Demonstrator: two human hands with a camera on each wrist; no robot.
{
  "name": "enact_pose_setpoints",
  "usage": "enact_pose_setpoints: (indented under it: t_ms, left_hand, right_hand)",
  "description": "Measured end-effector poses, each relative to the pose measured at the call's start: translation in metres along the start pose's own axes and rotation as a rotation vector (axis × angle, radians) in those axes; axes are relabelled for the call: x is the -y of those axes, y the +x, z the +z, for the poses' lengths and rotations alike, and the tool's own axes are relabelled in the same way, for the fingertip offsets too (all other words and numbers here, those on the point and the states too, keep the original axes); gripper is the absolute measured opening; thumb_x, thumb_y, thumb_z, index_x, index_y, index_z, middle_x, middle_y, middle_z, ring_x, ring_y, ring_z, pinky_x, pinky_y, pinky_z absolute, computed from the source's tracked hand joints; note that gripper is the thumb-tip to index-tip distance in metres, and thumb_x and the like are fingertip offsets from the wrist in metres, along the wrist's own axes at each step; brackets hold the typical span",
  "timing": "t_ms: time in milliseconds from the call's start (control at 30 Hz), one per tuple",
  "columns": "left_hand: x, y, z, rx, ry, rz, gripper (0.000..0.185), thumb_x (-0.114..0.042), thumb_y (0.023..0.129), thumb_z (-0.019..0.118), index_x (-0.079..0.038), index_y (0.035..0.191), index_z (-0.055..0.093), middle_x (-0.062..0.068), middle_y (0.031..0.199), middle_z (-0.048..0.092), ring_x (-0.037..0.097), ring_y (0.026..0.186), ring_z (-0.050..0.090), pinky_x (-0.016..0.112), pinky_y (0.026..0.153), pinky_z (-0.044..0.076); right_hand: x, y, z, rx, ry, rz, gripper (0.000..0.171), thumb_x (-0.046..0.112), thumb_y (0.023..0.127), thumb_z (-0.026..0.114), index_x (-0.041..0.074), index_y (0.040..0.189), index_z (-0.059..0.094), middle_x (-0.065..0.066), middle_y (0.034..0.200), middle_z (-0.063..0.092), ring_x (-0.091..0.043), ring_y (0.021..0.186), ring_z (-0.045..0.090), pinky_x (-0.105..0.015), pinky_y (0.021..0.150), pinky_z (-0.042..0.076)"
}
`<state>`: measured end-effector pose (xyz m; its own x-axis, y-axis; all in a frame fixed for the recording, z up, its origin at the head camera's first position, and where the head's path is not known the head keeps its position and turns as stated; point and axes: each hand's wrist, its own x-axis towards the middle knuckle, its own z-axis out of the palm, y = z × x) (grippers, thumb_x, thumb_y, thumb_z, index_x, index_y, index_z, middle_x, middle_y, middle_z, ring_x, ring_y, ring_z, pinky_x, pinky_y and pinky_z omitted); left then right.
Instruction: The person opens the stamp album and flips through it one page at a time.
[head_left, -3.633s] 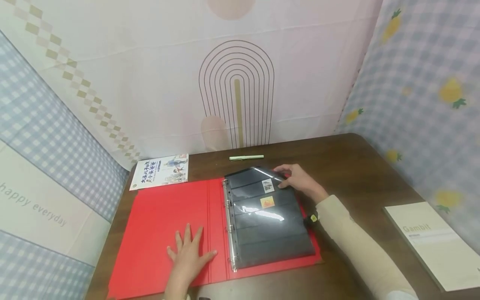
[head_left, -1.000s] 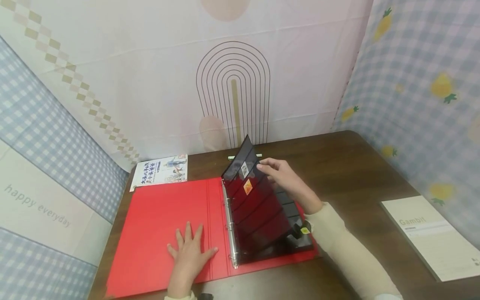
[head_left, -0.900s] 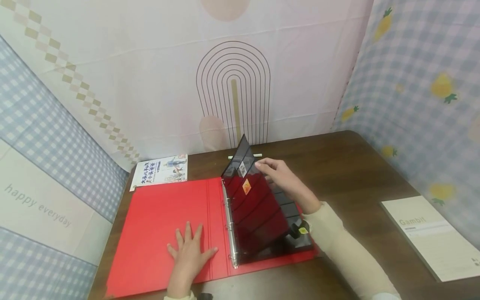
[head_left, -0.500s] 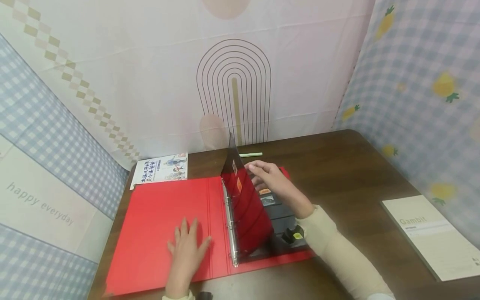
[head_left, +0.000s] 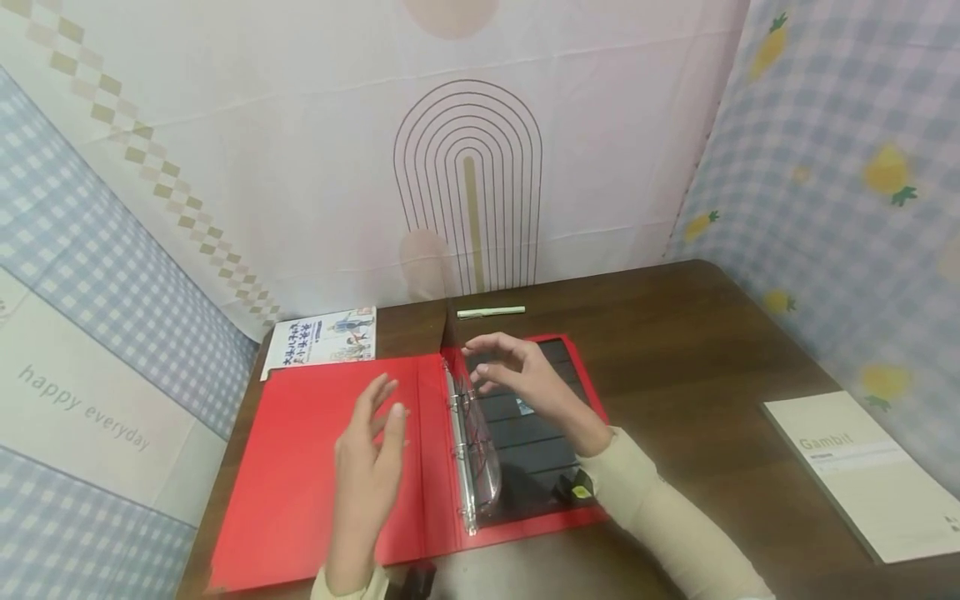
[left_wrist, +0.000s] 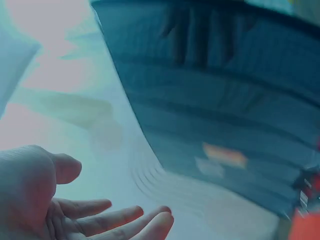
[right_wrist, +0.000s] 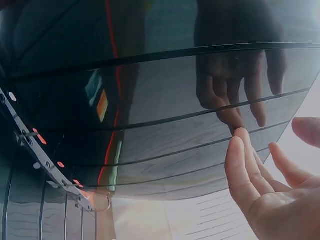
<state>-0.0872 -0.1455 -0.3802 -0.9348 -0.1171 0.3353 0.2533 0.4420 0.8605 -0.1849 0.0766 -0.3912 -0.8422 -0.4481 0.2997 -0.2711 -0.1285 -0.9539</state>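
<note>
A red ring binder lies open on the brown table. One dark pocketed page stands nearly upright over the metal rings, seen edge-on in the head view. More dark pages lie flat on the right side. My right hand hovers there with spread fingers. In the right wrist view one fingertip touches the glossy page. My left hand is lifted above the left cover, palm open, facing the page with two small stamps on it.
A green pen lies behind the binder. A small illustrated booklet sits at the back left. A white booklet marked Gambit lies at the right front edge. Cloth backdrops close in three sides.
The page swung up from flat on the right to upright over the rings. My right hand let go of its edge and spread its fingers. My left hand lifted off the left cover.
</note>
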Motion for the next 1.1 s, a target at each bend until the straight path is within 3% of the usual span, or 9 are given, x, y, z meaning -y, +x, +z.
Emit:
enact_pose_setpoints:
  t_ms: [167, 300, 400, 567, 700, 800, 867, 1000, 1100]
  left_hand:
    - [-0.027, 0.008, 0.004, 0.1, -0.129, -0.018, 0.052, -0.026, 0.104, 0.059, -0.01, 0.15, 0.044, 0.009, 0.143, 0.057, 0.028, 0.107, 0.07, 0.031, 0.069, 0.06]
    - [-0.037, 0.015, 0.005, 0.139, -0.178, -0.081, 0.055, -0.029, 0.103, 0.06, -0.005, 0.15, 0.044, 0.014, 0.144, 0.056, 0.033, 0.106, 0.07, 0.03, 0.066, 0.06]
    - [-0.039, 0.02, 0.005, 0.143, -0.203, -0.138, 0.047, -0.024, 0.102, 0.062, 0.001, 0.141, 0.052, 0.019, 0.137, 0.06, 0.036, 0.1, 0.071, 0.033, 0.063, 0.061]
    - [-0.041, 0.028, 0.005, 0.148, -0.165, -0.234, 0.028, -0.017, 0.1, 0.065, 0.004, 0.119, 0.066, 0.021, 0.115, 0.07, 0.03, 0.081, 0.074, 0.035, 0.059, 0.061]
    - [-0.041, 0.033, 0.008, 0.179, -0.159, -0.29, 0.04, -0.02, 0.099, 0.065, 0.004, 0.131, 0.06, 0.023, 0.117, 0.07, 0.03, 0.076, 0.074, 0.038, 0.06, 0.061]
    - [-0.04, 0.035, 0.011, 0.198, -0.147, -0.304, 0.047, -0.019, 0.099, 0.065, 0.006, 0.138, 0.054, 0.026, 0.116, 0.07, 0.03, 0.073, 0.074, 0.04, 0.061, 0.061]
    - [-0.04, 0.036, 0.012, 0.195, -0.121, -0.301, 0.044, -0.015, 0.099, 0.064, 0.007, 0.136, 0.055, 0.026, 0.111, 0.071, 0.028, 0.07, 0.074, 0.039, 0.061, 0.061]
    - [-0.038, 0.034, 0.01, 0.175, -0.043, -0.279, 0.035, -0.008, 0.099, 0.058, 0.008, 0.129, 0.061, 0.02, 0.086, 0.073, 0.022, 0.061, 0.068, 0.031, 0.057, 0.058]
    - [-0.036, 0.033, 0.006, 0.153, 0.021, -0.267, 0.036, -0.006, 0.099, 0.054, 0.01, 0.13, 0.061, 0.016, 0.069, 0.064, 0.019, 0.055, 0.059, 0.027, 0.053, 0.05]
  right_hand:
    - [0.0, -0.002, 0.007, 0.049, 0.007, -0.019, 0.04, -0.004, 0.094, 0.062, -0.008, 0.133, 0.056, -0.027, 0.133, 0.058, -0.03, 0.104, 0.068, -0.045, 0.086, 0.058]
    - [0.0, -0.003, 0.012, 0.09, -0.001, -0.023, 0.042, -0.004, 0.093, 0.065, -0.005, 0.134, 0.057, -0.023, 0.135, 0.059, -0.034, 0.112, 0.065, -0.041, 0.089, 0.057]
    - [0.0, -0.003, 0.015, 0.128, -0.035, -0.03, 0.044, -0.004, 0.093, 0.066, -0.002, 0.135, 0.058, -0.022, 0.135, 0.059, -0.032, 0.117, 0.063, -0.041, 0.09, 0.056]
    - [-0.001, -0.006, 0.016, 0.166, -0.094, -0.027, 0.045, -0.003, 0.093, 0.068, 0.002, 0.137, 0.059, -0.013, 0.134, 0.063, -0.025, 0.12, 0.062, -0.04, 0.092, 0.056]
    - [-0.001, -0.009, 0.015, 0.187, -0.13, -0.056, 0.044, -0.002, 0.093, 0.068, 0.001, 0.136, 0.059, -0.011, 0.132, 0.065, -0.027, 0.122, 0.061, -0.051, 0.097, 0.052]
    - [-0.003, -0.011, 0.015, 0.211, -0.172, -0.089, 0.043, -0.002, 0.093, 0.068, 0.0, 0.135, 0.061, -0.01, 0.134, 0.064, -0.025, 0.125, 0.059, -0.057, 0.102, 0.046]
    - [-0.003, -0.013, 0.015, 0.228, -0.195, -0.092, 0.042, -0.001, 0.093, 0.068, 0.002, 0.134, 0.062, -0.008, 0.137, 0.063, -0.021, 0.128, 0.057, -0.055, 0.106, 0.044]
    - [-0.008, -0.015, 0.007, 0.231, -0.206, -0.063, 0.04, 0.0, 0.094, 0.067, 0.003, 0.134, 0.062, -0.01, 0.143, 0.058, -0.021, 0.129, 0.056, -0.052, 0.106, 0.045]
    - [-0.015, -0.017, -0.006, 0.185, -0.277, -0.029, 0.041, 0.001, 0.095, 0.067, 0.001, 0.135, 0.061, -0.015, 0.142, 0.058, -0.028, 0.128, 0.056, -0.057, 0.104, 0.045]
